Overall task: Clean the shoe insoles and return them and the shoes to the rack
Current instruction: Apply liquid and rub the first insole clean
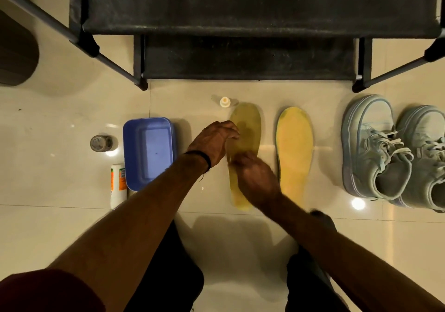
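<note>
Below, both hands on flat yellow insole (249, 128), glossy tiles (72, 215)

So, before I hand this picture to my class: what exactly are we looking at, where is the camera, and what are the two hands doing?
There is no machine here. A person wears one wide-angle camera on the head, so you look down along their own arms at a tiled floor.

Both hands work on the darker yellow insole: the left hand rests at its edge, the right hand lies over its middle. The blur hides whether the right hand holds anything.

A second, brighter insole lies beside it, untouched, then a pair of pale sneakers. To the left sit a blue tub, a white bottle lying down, a small jar and a small cap. The black shoe rack stands beyond.
</note>
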